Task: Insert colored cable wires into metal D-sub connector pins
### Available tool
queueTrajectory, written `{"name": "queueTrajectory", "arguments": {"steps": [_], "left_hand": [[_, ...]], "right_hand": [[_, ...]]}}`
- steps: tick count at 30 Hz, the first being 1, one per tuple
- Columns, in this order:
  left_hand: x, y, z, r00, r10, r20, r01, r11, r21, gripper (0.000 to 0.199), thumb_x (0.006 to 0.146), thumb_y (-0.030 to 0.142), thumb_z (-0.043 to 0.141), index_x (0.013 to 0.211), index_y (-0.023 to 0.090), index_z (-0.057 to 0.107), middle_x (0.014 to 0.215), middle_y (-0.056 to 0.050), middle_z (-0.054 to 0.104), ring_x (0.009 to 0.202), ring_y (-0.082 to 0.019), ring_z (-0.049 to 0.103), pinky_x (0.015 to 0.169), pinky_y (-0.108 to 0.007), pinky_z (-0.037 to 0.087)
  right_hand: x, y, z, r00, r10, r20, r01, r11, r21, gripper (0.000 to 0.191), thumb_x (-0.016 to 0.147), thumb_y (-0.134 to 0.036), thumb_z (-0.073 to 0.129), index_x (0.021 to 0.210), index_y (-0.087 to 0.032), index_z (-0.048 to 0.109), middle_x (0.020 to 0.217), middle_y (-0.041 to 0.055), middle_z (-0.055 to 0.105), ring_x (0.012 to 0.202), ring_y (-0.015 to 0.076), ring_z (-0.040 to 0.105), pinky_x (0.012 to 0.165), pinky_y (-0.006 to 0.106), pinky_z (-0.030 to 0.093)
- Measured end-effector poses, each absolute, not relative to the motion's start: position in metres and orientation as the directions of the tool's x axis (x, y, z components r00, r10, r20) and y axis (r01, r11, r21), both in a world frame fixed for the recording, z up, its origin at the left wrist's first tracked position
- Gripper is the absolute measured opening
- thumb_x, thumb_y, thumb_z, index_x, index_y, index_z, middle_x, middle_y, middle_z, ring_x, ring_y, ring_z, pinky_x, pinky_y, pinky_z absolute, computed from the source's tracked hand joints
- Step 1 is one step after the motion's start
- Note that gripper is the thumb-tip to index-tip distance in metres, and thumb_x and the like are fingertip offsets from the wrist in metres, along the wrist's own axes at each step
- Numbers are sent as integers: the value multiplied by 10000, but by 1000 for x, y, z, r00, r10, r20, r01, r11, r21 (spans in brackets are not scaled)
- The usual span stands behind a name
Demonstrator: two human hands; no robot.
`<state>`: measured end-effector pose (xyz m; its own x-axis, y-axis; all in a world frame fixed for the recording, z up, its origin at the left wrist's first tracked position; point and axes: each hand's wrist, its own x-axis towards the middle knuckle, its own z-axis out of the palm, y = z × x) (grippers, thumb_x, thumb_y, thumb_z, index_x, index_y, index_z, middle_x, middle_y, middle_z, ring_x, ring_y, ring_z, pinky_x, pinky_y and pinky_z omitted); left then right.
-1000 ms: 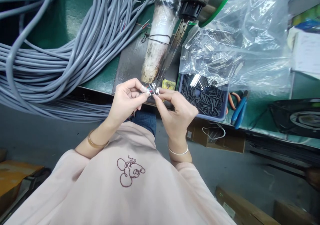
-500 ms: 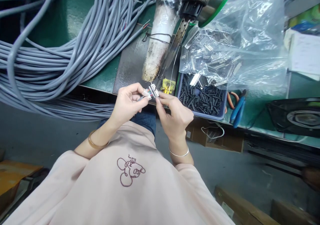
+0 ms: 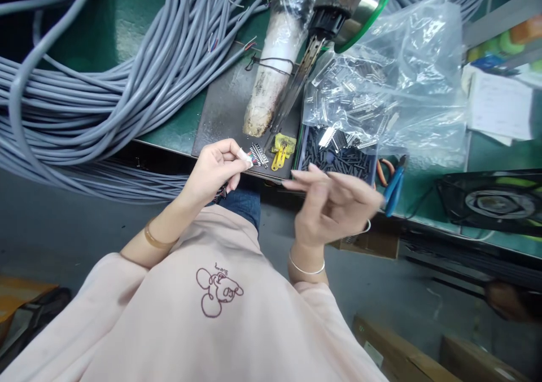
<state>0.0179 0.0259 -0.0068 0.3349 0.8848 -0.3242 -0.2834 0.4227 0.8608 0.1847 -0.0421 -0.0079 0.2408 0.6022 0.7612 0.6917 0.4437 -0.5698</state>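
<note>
Between the thumb and fingers of my left hand (image 3: 222, 166) is the wired end of a multi-pin connector (image 3: 258, 155). Thin coloured wires run into its pins, and its metal shell points right, over the edge of the dark work plate (image 3: 220, 116). A white covering shows on a left fingertip. My right hand (image 3: 334, 201), slightly smeared by motion, hovers in front of the blue tray (image 3: 372, 170) with its fingers apart and nothing visible in them. Small black sleeves (image 3: 339, 161) fill that tray. Just right of the connector lies a yellow clip-like piece (image 3: 279, 155).
A soldering iron (image 3: 298, 82) slants down beside a wrapped white tube (image 3: 271, 65). Grey cables (image 3: 127, 99) cover the left side. A clear bag (image 3: 381, 82) of metal connectors rests over the tray. Pliers (image 3: 393, 187) and a black fan (image 3: 491, 201) are at right.
My right hand has let go of the connector and moved right, its fingers spreading. My left hand still holds the connector in nearly the same place. The view has shifted slightly.
</note>
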Motion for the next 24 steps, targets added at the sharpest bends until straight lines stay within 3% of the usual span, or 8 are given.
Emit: {"name": "queueTrajectory", "arguments": {"steps": [2, 4, 8, 20, 24], "left_hand": [[19, 28, -7, 345, 884, -315, -290, 420, 860, 173, 605, 172, 744, 624, 163, 572, 442, 69, 547, 286, -35, 441, 292, -132, 291], [20, 31, -7, 355, 883, -306, -296, 417, 859, 185, 609, 168, 752, 629, 161, 568, 477, 68, 572, 292, -31, 450, 289, -133, 304], [23, 37, -8, 345, 896, -281, -319, 393, 862, 199, 599, 141, 753, 632, 162, 558, 540, 70, 614, 293, -27, 465, 277, -137, 307], [25, 41, 2, 311, 919, -244, -292, 337, 895, 293, 615, 161, 804, 625, 177, 512, 595, 61, 649, 290, -27, 465, 270, -143, 301], [24, 39, -1, 317, 911, -263, -237, 345, 908, 223, 623, 159, 773, 635, 174, 550, 504, 72, 599, 292, -28, 455, 287, -127, 328]], "right_hand": [[181, -42, -10, 138, 709, 692, 758, 374, -535, 182, 960, -132, 628, 1092, -254, 656, 941, -23, 791, 821, 152, 793, 765, 295, 671], [179, -38, -12, 23, 752, 659, 784, 395, -478, 127, 928, -108, 670, 953, -231, 651, 1011, 7, 810, 919, 161, 799, 861, 296, 667], [178, -25, -16, -29, 763, 645, 756, 439, -485, 135, 927, -102, 658, 877, -218, 610, 1108, 61, 806, 933, 149, 795, 826, 260, 663], [179, -16, -9, -40, 726, 686, 793, 441, -421, 121, 926, -117, 675, 899, -232, 648, 1033, 31, 819, 919, 152, 796, 805, 261, 645], [179, -17, -10, -39, 743, 669, 800, 424, -424, 156, 920, -111, 660, 851, -238, 602, 1022, 27, 820, 857, 140, 794, 770, 249, 642]]}}
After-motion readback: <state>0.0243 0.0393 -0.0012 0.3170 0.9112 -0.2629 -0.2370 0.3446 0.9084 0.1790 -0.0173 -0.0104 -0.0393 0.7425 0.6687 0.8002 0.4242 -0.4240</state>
